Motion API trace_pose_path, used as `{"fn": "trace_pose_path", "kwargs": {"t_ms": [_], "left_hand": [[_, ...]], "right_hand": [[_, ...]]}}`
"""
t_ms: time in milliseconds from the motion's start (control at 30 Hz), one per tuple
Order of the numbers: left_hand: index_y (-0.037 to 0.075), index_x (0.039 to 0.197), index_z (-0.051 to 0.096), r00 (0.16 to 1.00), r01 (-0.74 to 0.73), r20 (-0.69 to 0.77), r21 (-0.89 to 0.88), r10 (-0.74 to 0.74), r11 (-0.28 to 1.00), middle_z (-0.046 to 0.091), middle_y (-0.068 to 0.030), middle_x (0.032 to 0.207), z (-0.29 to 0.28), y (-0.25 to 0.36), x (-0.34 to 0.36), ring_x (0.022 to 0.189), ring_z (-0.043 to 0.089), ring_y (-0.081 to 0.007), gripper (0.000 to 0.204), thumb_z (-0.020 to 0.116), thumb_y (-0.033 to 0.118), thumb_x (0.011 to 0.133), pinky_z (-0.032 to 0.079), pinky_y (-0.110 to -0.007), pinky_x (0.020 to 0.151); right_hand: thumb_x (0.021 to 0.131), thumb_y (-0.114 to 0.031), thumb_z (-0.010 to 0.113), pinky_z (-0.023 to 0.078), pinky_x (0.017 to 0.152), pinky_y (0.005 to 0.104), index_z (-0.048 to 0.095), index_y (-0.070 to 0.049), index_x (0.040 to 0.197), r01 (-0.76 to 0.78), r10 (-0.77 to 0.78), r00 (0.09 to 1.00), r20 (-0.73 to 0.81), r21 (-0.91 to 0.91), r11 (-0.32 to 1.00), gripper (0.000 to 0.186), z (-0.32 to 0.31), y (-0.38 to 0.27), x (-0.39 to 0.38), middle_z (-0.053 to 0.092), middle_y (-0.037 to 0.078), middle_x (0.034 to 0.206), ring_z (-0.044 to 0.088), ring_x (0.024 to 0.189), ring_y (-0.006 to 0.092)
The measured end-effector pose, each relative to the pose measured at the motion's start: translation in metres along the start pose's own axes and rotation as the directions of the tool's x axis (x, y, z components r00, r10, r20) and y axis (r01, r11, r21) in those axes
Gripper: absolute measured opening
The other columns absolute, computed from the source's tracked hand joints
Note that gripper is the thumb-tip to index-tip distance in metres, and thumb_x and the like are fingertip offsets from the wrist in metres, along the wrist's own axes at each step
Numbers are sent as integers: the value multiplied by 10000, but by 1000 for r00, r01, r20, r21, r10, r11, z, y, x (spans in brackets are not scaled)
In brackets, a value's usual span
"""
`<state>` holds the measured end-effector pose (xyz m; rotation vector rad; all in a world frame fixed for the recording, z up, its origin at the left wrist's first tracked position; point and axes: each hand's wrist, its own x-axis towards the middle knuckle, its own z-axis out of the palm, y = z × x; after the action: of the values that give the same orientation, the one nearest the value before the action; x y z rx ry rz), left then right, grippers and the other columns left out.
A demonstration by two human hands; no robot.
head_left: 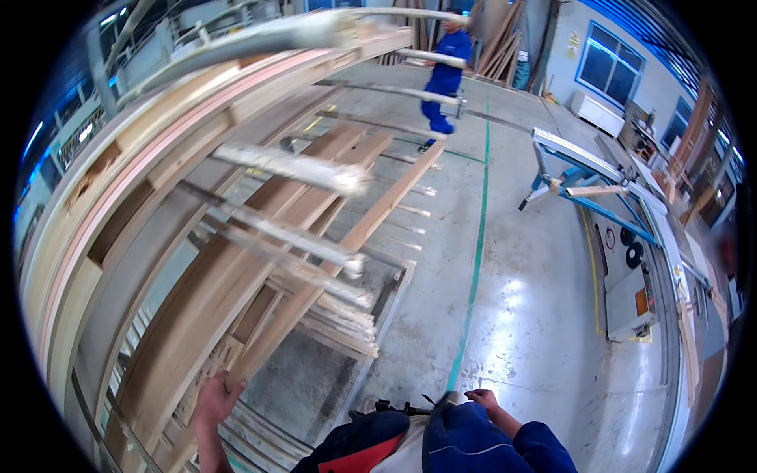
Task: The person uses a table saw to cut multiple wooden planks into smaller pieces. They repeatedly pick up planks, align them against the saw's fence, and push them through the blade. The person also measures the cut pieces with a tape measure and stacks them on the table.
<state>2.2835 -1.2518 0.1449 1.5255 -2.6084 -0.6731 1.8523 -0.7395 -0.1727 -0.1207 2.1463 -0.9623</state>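
Note:
My left hand (214,399) is closed around the near end of a long, narrow wooden board (378,214). The board slants away to the far right across the arms of a storage rack, and its far end sticks out over the floor. Beside it on the left lie wider brown boards (229,276) on the same rack arms. My right hand (484,400) hangs in front of my body at the right, fingers loosely bent and a little apart, with nothing visible in it.
Pale, rough-coated rack arms (296,167) jut toward the aisle, with stacked panels (158,150) above them. A person in blue (446,75) stands beyond the rack. At right is a sliding table saw (631,303) with a blue frame. A green line (479,252) crosses the floor.

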Motion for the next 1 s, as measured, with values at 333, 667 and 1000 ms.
{"fn": "trace_pose_path", "kwargs": {"t_ms": [333, 667, 1000], "left_hand": [[-9, 1066, 703, 668, 525, 744, -482, 11, 702, 700, -109, 816, 122, 189, -30, 729, 683, -227, 652, 466, 599, 1056, 559, -379, 678], [-11, 1053, 621, 278, 786, 920, -382, 275, 486, 554, -85, 737, 275, 459, -60, 568, 507, -191, 879, 378, 829, 962, 455, -302, 491], [8, 1092, 558, 212, 605, 886, -450, 412, 657, 511, -104, 707, 363, 718, -18, 555, 469, -248, 791, 302, 754, 1033, 428, -402, 593]], "right_hand": [[866, -220, 752, 564, 647, 355, 824, -19, 1028, -142, 227, 940, -253, 317, 938, 269, -65, 114, 7, 769, 151, 854, 693, 673, 190], [948, -169, 636, 551, 623, 313, 759, 49, 1035, -121, 451, 862, -232, 770, 627, 265, -219, 242, -36, 744, 141, 955, 686, 740, 205], [1070, -391, 598, 429, 694, 247, 624, 28, 1354, 211, -323, 946, 20, 717, 664, 507, -396, 42, 59, 523, -48, 908, 464, 809, 50]]}}
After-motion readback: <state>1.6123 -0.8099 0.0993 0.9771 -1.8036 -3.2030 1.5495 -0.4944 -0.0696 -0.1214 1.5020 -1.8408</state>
